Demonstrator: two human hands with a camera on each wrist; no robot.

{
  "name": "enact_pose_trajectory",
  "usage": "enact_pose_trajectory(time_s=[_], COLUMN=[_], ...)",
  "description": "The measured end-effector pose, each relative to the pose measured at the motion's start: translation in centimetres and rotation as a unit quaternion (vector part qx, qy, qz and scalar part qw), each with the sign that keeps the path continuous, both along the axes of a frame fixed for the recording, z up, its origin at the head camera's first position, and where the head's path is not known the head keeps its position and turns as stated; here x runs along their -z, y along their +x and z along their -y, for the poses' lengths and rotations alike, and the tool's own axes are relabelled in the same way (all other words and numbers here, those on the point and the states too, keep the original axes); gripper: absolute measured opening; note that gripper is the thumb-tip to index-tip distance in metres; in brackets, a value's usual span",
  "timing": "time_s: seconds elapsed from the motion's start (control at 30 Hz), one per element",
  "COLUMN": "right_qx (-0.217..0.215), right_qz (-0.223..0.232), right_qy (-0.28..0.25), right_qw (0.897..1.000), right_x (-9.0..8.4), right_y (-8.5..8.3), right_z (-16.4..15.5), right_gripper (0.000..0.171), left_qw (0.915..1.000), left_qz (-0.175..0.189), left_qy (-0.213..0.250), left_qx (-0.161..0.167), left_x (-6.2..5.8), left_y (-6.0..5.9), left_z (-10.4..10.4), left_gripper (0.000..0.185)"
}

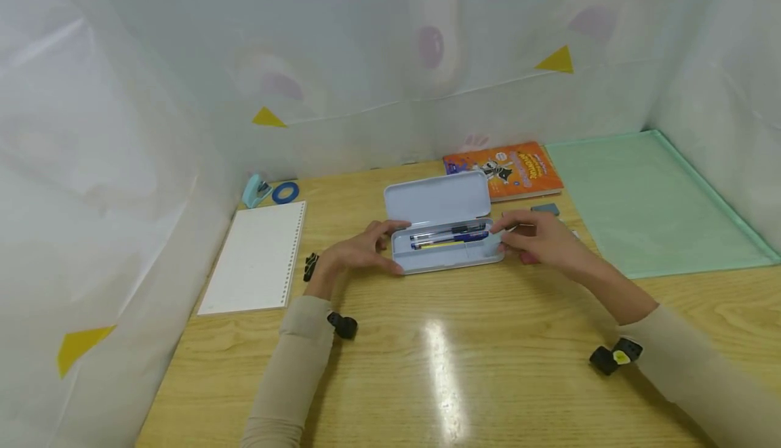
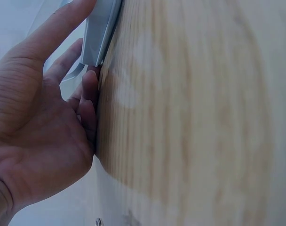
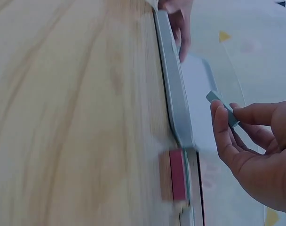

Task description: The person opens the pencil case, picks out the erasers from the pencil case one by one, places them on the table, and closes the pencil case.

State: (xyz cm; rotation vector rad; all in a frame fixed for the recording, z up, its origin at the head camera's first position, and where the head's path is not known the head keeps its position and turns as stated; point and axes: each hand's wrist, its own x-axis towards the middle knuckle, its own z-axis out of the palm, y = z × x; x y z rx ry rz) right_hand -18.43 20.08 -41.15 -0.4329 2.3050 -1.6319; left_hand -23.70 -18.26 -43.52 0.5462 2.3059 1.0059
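A pale blue pencil case (image 1: 436,198) lies on the table with its lid raised at the back. Several pens (image 1: 448,236) rest inside, black, blue and yellow among them. My left hand (image 1: 360,248) holds the case's left end, thumb at the front corner and a finger at the rear. Over the right end of the case, my right hand (image 1: 549,241) pinches a small blue-green block (image 3: 221,107) between thumb and fingers, held above the case's rim in the right wrist view. A red block (image 3: 178,174) sits on the table beside the case's right end, partly hidden by my right hand in the head view.
Behind the case lies an orange book (image 1: 531,173), with a blue-grey block (image 1: 545,209) before it. A green mat (image 1: 659,204) covers the right side. To the left are a spiral notebook (image 1: 253,258), mint stapler (image 1: 255,192), blue tape roll (image 1: 285,192) and black clip (image 1: 310,266).
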Motion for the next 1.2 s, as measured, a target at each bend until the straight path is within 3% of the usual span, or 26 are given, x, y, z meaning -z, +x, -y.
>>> enact_pose_trajectory(time_s=[0.13,0.27,0.53,0.9,1.2], right_qx=[0.024,0.039,0.045,0.038,0.044], right_qz=[0.002,-0.036,-0.058,-0.018,-0.038], right_qy=[0.022,0.071,0.124,0.109,0.176], right_qw=[0.999,0.996,0.99,0.993,0.983], right_x=[-0.1,0.0,0.8,1.2,0.7], right_y=[0.6,1.1,1.7,2.1,2.2], right_z=[-2.7,-5.0,-9.0,-10.3,-11.1], right_gripper=[0.034,0.033,0.028,0.031,0.031], left_qw=[1.0,0.9999,0.9999,0.9999,0.9999], left_qz=[0.001,0.0,-0.003,-0.001,0.001], left_qy=[0.008,0.01,0.01,0.012,0.014], left_qx=[0.0,-0.001,0.002,-0.003,-0.006], left_x=[-0.2,-0.2,0.2,0.2,0.2], left_y=[0.0,0.1,0.0,0.0,0.1], left_z=[0.0,0.0,0.1,0.2,0.2], left_gripper=[0.093,0.092,0.092,0.09,0.09])
